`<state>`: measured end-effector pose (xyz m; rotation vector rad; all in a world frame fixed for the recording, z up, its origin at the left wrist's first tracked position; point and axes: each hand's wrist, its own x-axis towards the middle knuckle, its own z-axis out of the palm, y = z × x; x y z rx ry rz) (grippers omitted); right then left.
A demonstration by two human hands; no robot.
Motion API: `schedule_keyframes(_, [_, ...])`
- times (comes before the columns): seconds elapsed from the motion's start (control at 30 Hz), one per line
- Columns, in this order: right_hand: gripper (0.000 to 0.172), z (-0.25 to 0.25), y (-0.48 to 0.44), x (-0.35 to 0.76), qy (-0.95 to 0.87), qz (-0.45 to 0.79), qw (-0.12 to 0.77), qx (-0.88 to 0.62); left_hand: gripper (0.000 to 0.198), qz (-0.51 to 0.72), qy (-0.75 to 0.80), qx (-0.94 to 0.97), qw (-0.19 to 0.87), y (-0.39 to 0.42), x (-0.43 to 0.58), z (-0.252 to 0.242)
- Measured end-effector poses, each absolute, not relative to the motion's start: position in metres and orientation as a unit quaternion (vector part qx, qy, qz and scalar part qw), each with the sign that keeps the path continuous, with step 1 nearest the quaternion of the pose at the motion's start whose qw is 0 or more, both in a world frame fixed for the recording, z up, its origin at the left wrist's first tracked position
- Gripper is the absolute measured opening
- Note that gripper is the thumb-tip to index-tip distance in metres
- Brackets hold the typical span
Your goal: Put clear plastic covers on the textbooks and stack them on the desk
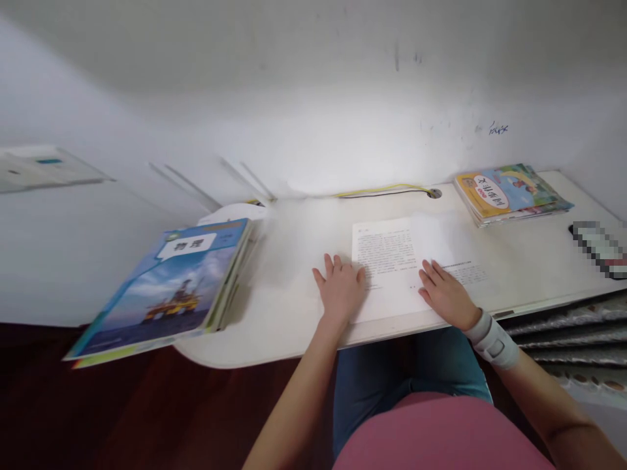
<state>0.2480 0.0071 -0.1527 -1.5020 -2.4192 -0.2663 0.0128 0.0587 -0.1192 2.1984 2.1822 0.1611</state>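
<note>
My left hand (340,288) lies open and flat, fingers spread, its fingertips at the left edge of the printed pages (394,264). My right hand (445,294) is open too, resting palm down on the lower right part of those pages. Neither hand grips anything. A white wrist brace (492,339) wraps my right wrist. The pages lie in the middle of the white desk (279,313), near its front edge, and glare washes out their upper right part.

At the left of the frame, a thick blue physics book (161,290) with an oil rig on its cover sticks out past the desk edge, over the dark wood floor (122,405). At the upper right sits a stack of colorful books (512,192), and a pixelated phone (600,248) lies at the right edge. A yellow and black cable (386,190) runs along the back of the desk to a round hole (434,193).
</note>
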Motion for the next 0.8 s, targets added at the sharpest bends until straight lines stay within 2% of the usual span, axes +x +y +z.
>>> schedule_keyframes(0.27, [0.039,-0.152,0.008,0.245,-0.835,-0.087,0.143,-0.524,0.037,0.212,0.713,0.652,0.143,0.061,0.016,-0.112])
schedule_keyframes(0.47, [0.039,-0.152,0.011,0.249,-0.834,-0.019,0.183,-0.521,0.059,0.328,0.632,0.598,0.369,0.068,0.022,-0.06])
schedule_keyframes(0.57, [0.042,-0.144,0.02,0.263,-0.808,0.133,0.28,-0.5,0.065,0.383,0.569,0.594,0.421,0.077,0.045,-0.029])
schedule_keyframes(0.7, [0.069,-0.12,0.029,0.302,-0.595,0.386,0.48,-0.517,0.055,0.392,0.451,0.657,0.46,0.078,0.095,-0.019])
schedule_keyframes(0.8, [0.081,-0.104,0.028,0.335,-0.465,0.486,0.527,-0.52,0.052,0.354,0.396,0.717,0.451,0.072,0.114,-0.039])
